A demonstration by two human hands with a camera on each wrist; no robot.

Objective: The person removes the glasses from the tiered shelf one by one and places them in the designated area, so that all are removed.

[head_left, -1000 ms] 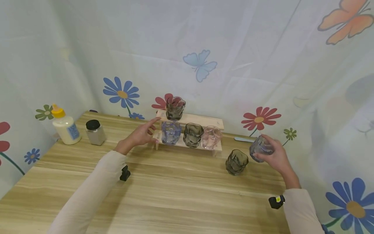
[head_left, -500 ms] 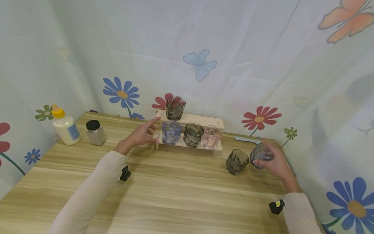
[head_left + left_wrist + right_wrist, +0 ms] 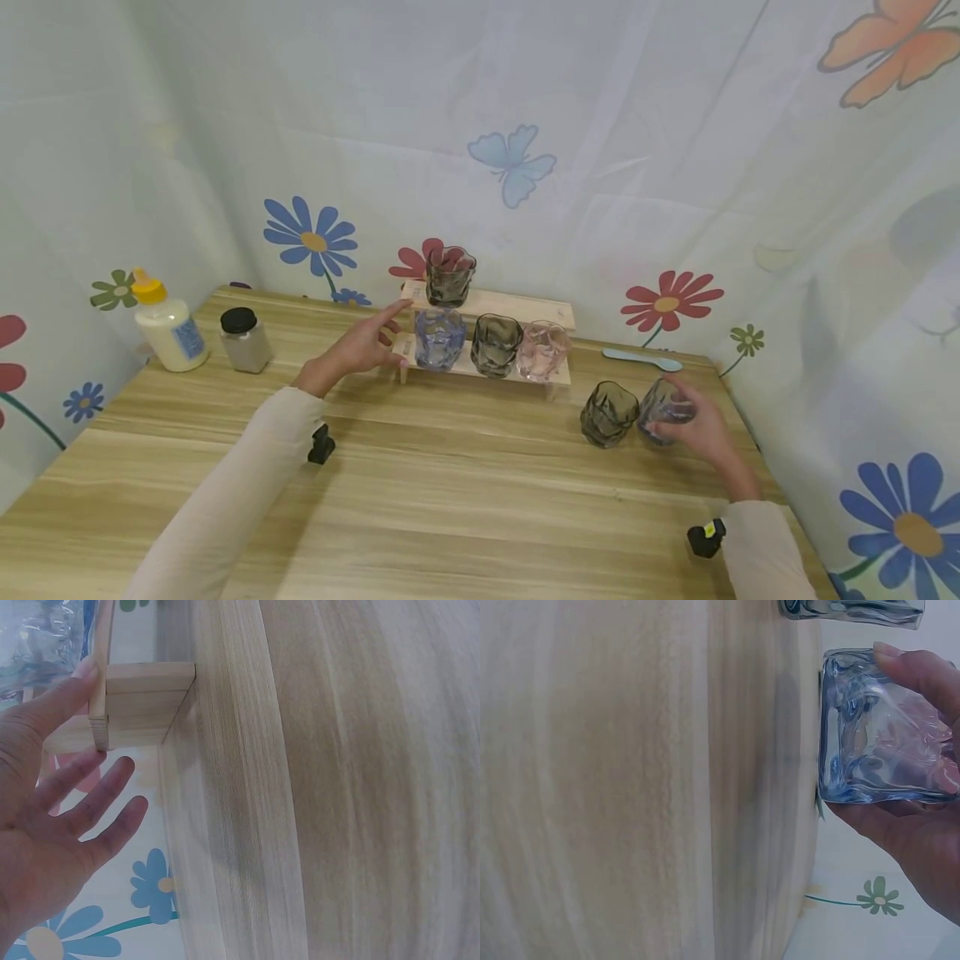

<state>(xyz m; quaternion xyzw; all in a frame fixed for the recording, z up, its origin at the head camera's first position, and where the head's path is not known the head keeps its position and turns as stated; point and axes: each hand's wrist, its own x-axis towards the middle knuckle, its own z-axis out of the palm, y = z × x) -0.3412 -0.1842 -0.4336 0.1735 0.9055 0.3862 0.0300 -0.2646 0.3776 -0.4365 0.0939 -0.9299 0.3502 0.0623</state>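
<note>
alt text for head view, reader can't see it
A person's right hand holds a bluish glass beside a dark glass at a table. The left hand is at the left end of a rack bearing four glasses; a bottle and jar stand farther left.

There is lots of room to pass over the front of the desk (image 3: 480,508). Just left of the bluish glass (image 3: 660,407) in the right hand (image 3: 701,429), a dark glass (image 3: 609,415) blocks the way. The wooden stand (image 3: 517,309) has top-step room right of the back glass (image 3: 450,287).
</note>
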